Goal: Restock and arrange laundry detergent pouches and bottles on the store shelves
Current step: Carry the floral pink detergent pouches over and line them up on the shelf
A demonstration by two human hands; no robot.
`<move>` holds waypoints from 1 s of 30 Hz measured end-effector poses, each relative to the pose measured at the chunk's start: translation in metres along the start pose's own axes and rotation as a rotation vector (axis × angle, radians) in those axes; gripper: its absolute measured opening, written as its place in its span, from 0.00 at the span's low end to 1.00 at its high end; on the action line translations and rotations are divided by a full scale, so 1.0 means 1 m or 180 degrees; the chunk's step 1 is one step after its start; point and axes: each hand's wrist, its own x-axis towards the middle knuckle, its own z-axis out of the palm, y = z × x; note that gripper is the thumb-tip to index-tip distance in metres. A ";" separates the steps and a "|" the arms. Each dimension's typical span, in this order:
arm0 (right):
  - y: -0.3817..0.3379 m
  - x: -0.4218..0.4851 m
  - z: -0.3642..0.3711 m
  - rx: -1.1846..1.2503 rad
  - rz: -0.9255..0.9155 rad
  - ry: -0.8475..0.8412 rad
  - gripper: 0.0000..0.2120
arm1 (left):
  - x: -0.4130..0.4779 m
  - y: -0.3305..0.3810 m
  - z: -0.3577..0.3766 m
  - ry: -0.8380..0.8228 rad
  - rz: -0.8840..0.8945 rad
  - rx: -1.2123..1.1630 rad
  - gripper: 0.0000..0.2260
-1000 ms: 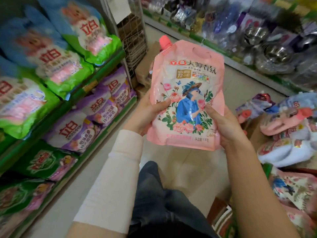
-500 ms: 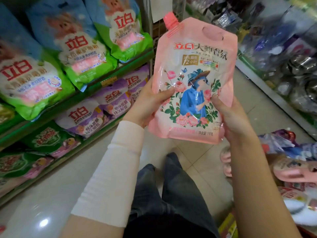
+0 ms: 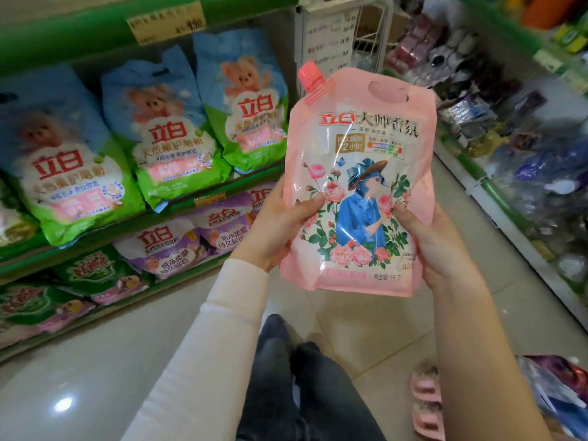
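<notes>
Holding pink spouted pouch [image 3: 358, 183] upright in the aisle, we grip it with left hand [image 3: 280, 230] and right hand [image 3: 436, 246]; shelf [image 3: 203, 189] left holds blue-green bags [image 3: 171, 128].

One head-worn wide-angle view looks forward and down an aisle. It sits close over the forearms, which enter from 6 o'clock, with the legs [image 3: 286, 377] and floor [image 3: 95, 361] directly below. The left shelves [image 3: 203, 189] fill 9 to 11 o'clock and the right shelves [image 3: 496, 205] run from 1 to 4 o'clock. The edges bend and blur.
</notes>
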 end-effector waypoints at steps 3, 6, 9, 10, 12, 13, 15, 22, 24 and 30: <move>-0.020 0.023 0.012 0.0068 -0.0075 -0.0135 0.15 | 0.014 0.024 0.000 0.0091 0.0121 0.0002 0.14; -0.042 0.046 0.029 0.0085 -0.0170 -0.0243 0.15 | 0.029 0.052 -0.004 0.0150 0.0234 -0.0021 0.14; -0.065 0.071 0.049 0.0045 -0.0252 -0.0329 0.18 | 0.046 0.080 -0.010 0.0207 0.0397 -0.0023 0.15; -0.074 0.081 0.056 0.0017 -0.0280 -0.0348 0.17 | 0.054 0.090 -0.014 0.0242 0.0459 -0.0044 0.15; -0.088 0.096 0.067 -0.0007 -0.0338 -0.0401 0.17 | 0.065 0.105 -0.018 0.0270 0.0503 -0.0056 0.16; -0.094 0.102 0.072 -0.0032 -0.0386 -0.0427 0.18 | 0.070 0.112 -0.020 0.0292 0.0522 -0.0045 0.15; -0.106 0.116 0.081 -0.0047 -0.0477 -0.0491 0.27 | 0.083 0.126 -0.025 0.0350 0.0645 0.0001 0.15; -0.156 0.170 0.110 -0.0223 -0.0460 -0.0987 0.33 | 0.119 0.172 -0.033 0.0589 0.0904 0.0006 0.17; -0.168 0.188 0.121 -0.0264 -0.0445 -0.1105 0.29 | 0.129 0.182 -0.036 0.0751 0.1002 -0.0057 0.14; -0.192 0.233 0.176 -0.0380 -0.0317 -0.1557 0.23 | 0.141 0.214 -0.064 0.1194 0.1167 -0.0222 0.13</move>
